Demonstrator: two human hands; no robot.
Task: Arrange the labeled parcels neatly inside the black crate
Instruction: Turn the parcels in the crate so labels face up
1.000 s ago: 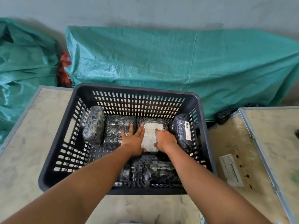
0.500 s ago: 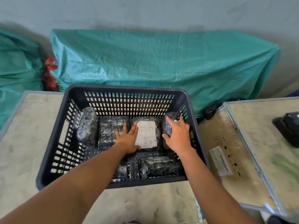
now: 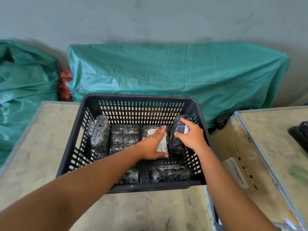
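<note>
The black slotted crate (image 3: 140, 99) sits on a beige table and holds several black wrapped parcels. Along its far wall stand an upright parcel (image 3: 100, 134), a flat parcel (image 3: 125, 137) and a parcel with a white label (image 3: 162, 145). My left hand (image 3: 152, 145) lies flat on that labeled parcel, fingers apart. My right hand (image 3: 191, 135) grips the upright parcel (image 3: 177, 144) by the crate's right wall. Two more parcels lie near the front wall, a small parcel (image 3: 130, 176) and a long parcel (image 3: 170, 173).
A second beige table (image 3: 273, 147) with a metal edge stands to the right, carrying a white label (image 3: 235, 174) and a dark object (image 3: 300, 134) at the far right. Green tarp bundles (image 3: 175, 74) lie behind the crate against the wall.
My right hand left the labeled parcel and took hold of the upright parcel at the right wall. My left hand slid right onto the labeled parcel.
</note>
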